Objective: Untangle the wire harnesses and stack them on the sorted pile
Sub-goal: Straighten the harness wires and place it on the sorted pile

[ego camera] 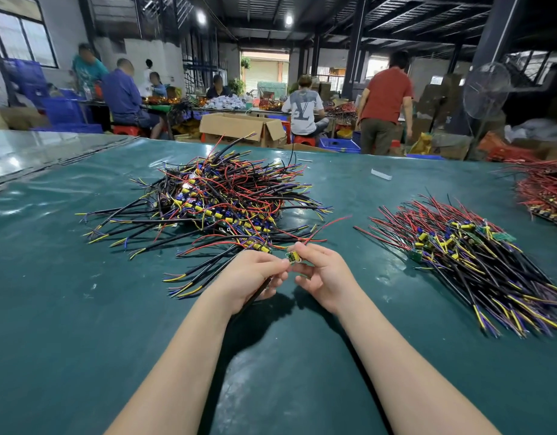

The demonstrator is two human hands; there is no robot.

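Both hands meet low over the dark green rubber-covered desk (82, 309), sharing one wire harness with a small green circuit board and a yellow component (292, 257). The left hand (250, 274) pinches the board's near end with curled fingers (278, 266), and the harness's black sheathed cable (255, 296) runs down through that palm toward the wrist. The right hand (325, 274) pinches the board's other side between thumb and forefinger, and thin red leads (327, 224) rise away beyond its fingers. Just beyond the fingers, almost touching them, sprawls the tangled heap of black, red, yellow and blue wires (220, 196); its nearest loose ends lie just left of the left fingers. Well to the right of the fingers lies the sorted pile of harnesses laid roughly parallel (468, 252). Farther off to the right sit a small white plastic strip (381, 174) and a red-wired heap (543, 189) at the desk's edge. Past the desk stand an open cardboard box (239, 127) and a pedestal fan (485, 89).
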